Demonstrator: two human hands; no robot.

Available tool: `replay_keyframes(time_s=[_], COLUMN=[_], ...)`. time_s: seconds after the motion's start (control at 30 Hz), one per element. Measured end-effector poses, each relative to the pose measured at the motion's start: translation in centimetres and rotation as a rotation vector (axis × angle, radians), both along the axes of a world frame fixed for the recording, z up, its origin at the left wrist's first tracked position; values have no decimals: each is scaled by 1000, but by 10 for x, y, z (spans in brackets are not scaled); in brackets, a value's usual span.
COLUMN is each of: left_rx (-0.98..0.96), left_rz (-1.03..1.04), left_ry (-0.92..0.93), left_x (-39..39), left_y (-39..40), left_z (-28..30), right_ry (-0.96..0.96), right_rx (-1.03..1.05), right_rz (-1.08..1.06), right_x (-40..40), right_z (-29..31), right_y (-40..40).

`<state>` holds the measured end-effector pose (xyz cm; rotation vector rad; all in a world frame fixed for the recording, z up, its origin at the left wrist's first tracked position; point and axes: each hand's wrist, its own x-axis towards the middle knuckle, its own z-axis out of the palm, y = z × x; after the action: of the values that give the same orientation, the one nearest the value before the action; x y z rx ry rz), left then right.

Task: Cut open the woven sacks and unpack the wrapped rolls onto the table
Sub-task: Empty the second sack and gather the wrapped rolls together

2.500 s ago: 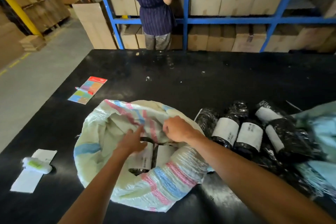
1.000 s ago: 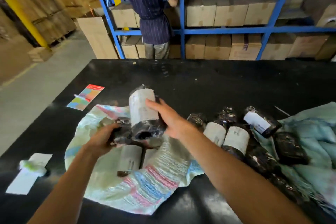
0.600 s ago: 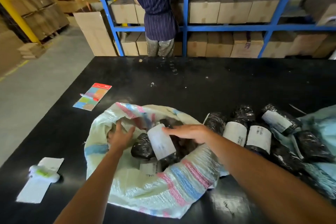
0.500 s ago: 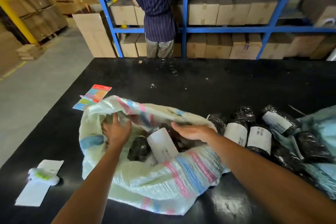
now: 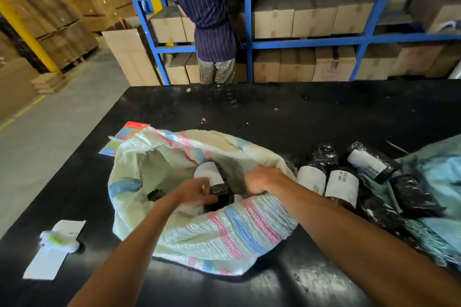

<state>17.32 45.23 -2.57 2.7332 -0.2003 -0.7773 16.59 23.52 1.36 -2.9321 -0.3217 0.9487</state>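
My right hand (image 5: 259,179) grips the sack (image 5: 224,232) rim to keep its mouth wide while my blurred left hand (image 5: 194,194) closes on a roll (image 5: 210,176) inside, to join the rolls (image 5: 326,182) on the table (image 5: 274,112).

Both bare forearms reach forward and inward; the left hand (image 5: 193,192), motion-blurred, curls its fingers, grip unclear; the right hand (image 5: 262,179) is knuckles-up, fingers bent under and hidden; wrists near, hands apart.
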Motion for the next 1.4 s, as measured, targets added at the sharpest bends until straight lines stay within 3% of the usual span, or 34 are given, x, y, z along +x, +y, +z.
replay_keyframes(time_s=[0.1, 0.17, 0.2, 0.27, 0.33, 0.47, 0.57, 0.67, 0.77, 0.83, 0.9, 1.0, 1.17, 1.27, 1.4], left_rx=[4, 61, 81, 96, 51, -194, -296, -383, -476, -430, -346, -151, 2, -19, -215], left_rz=[-101, -94, -103, -141, -142, 106, 240, 255, 157, 76, 26, -25, 50, 129, 221], left_ry=[642, 867, 881, 782, 570, 13, -372, -702, -568, -399, -286, -177, -184, -135, -54], left_x=[-33, -51, -57, -65, -67, -62, -58, -60, -63, -60, -56, -53, -54, -56, -57], left_y=[-25, -40, -49, -62, -77, -124, -177, -232, -289, -325, -350, -383, -406, -413, -406], left_z=[28, 38, 39, 43, 50, 67, 64, 65, 53, 22, -17, -70, -109, -113, -122], right_ry=[-141, -39, 40, 219, 323, 303, 130, -108, -350, -274, -163, -140, -79, -17, 13], right_rx=[352, 771, 950, 1177, 1335, 1529, 1507, 1288, 694, 354, 205, 161, 82, 172, 303], right_rz=[-246, -602, -743, -870, -800, -655, -724, -835, -734, -599, -541, -592, -640, -716, -806], right_x=[8, 11, 11, 9, -2, -20, -28, -33, -48, -68, -89, -116, -139, -148, -152], right_z=[-5, 0, 5, 14, 26, 29, 9, -35, -77, -96, -108, -130, -159, -175, -190], right_y=[-7, -10, -12, -18, -34, -86, -140, -207, -280, -317, -331, -338, -346, -355, -360])
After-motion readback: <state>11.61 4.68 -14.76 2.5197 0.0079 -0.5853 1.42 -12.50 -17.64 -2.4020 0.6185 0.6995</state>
